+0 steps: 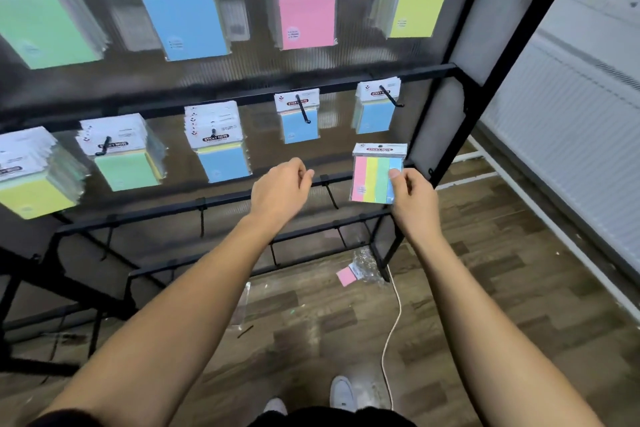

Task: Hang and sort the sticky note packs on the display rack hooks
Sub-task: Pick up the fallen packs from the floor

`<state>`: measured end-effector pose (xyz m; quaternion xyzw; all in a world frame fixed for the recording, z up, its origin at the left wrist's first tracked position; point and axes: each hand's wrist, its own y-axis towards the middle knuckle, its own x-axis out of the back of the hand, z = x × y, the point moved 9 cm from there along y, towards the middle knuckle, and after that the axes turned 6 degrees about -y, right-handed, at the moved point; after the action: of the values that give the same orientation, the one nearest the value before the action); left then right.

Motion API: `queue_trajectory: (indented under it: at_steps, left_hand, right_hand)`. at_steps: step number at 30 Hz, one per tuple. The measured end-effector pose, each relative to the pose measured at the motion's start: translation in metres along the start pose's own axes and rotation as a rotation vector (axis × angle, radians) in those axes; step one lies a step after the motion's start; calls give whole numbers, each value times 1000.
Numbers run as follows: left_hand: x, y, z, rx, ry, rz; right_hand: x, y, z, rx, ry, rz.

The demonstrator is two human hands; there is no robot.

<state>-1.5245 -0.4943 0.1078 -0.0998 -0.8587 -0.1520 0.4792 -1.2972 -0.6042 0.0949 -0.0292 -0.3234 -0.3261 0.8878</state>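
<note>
While the right grip [412, 198] pinches a striped pack [375, 177], the left grip [280, 191], loosely curled and holding nothing, hovers by a bare hook [330, 194] on the rack's lower rail [221, 199].

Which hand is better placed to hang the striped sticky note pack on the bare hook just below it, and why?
The right hand: it already pinches the striped pack, held upright just right of the bare hook. The left hand holds nothing, fingers loosely curled near that hook.

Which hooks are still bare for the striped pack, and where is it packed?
Free: the hook between left hand and right hand, plus the lower rails' hooks. Crowded: the middle row and top row.
</note>
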Motion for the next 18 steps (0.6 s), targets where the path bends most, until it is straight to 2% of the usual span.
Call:
queue_trajectory:
  at_steps: [4, 12, 18]
  left_hand:
    - [-8, 8, -5, -57, -17, 28]
    - [-88, 15, -35, -241, -36, 194]
    - [-170, 18, -42, -227, 7, 320]
  right_hand:
    - [4, -8, -3, -19, -13, -36]
    - [21, -18, -53, -153, -70, -105]
    - [18, -11, -115, -246, -61, -98]
